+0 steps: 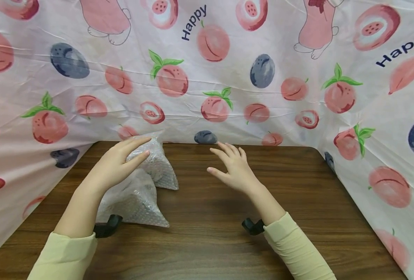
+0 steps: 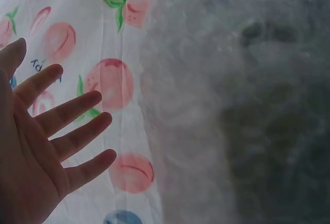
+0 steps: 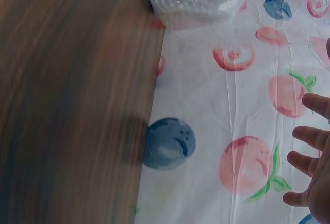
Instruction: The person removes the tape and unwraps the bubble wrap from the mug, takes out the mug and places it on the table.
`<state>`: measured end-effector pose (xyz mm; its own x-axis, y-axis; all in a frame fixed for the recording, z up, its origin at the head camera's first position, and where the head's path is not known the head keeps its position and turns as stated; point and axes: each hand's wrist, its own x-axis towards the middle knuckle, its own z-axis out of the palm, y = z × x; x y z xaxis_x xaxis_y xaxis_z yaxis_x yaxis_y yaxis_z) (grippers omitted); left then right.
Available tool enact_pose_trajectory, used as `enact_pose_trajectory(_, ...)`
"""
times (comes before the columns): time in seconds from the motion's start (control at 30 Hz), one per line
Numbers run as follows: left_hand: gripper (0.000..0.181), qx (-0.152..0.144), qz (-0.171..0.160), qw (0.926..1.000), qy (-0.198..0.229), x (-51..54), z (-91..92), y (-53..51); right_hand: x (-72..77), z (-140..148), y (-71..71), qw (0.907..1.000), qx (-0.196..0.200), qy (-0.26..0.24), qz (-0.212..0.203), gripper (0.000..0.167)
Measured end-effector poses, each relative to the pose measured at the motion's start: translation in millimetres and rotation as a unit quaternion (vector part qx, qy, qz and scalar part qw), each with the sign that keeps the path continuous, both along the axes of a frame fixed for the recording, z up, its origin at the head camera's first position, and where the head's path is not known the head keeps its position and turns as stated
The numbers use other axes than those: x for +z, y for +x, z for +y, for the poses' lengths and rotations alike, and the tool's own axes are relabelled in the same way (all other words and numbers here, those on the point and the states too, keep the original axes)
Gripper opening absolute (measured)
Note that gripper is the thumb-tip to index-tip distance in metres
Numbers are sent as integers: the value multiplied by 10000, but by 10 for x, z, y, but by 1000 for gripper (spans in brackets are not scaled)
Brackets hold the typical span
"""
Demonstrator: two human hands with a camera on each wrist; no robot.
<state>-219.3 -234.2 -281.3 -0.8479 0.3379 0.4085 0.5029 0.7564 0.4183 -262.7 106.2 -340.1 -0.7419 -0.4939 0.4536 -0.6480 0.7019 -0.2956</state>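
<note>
Two bubble-wrap packages stand on the left part of the wooden table; what they contain cannot be made out clearly. The nearer bubble-wrap package (image 1: pixel 138 200) lies below my left forearm and hand, and the farther bubble-wrap package (image 1: pixel 159 163) is just beyond it. My left hand (image 1: pixel 117 163) hovers over them with its fingers extended and spread, holding nothing. In the left wrist view, blurred bubble wrap (image 2: pixel 232 105) fills the right side. My right hand (image 1: pixel 234 167) is raised above the middle of the table, fingers spread, with nothing in it.
A dark wood-grain table (image 1: pixel 207 249) spreads beneath both hands. Behind it and along its sides hangs a white cloth (image 1: pixel 234 77) printed with peaches, blue fruit and rabbits. Each wrist carries a black strap mount (image 1: pixel 109 226).
</note>
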Motion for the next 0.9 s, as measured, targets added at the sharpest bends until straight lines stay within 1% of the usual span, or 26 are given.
enact_pose_trajectory(0.13,48,-8,-59,10000,61,-37,-86,42,-45,-60,37,9999,108,-34,18,62)
enact_pose_trajectory(0.33,48,-73,223,9996,145,-128,-208,75,-98,-161,100,9995,294,-71,28,63)
enact_pose_trajectory(0.43,50,-76,255,9994,231,-167,-263,89,-131,-216,133,9989,451,-133,82,63)
enact_pose_trajectory(0.6,53,-82,85,9988,471,-214,-350,118,-187,-319,184,9979,617,-171,40,66)
enact_pose_trajectory(0.73,55,-71,-174,9978,630,-242,-422,142,-218,-401,223,9975,684,-163,-121,68)
enact_pose_trajectory(0.9,56,-28,-459,9957,805,-293,-505,173,-258,-499,262,9956,864,-200,-301,69)
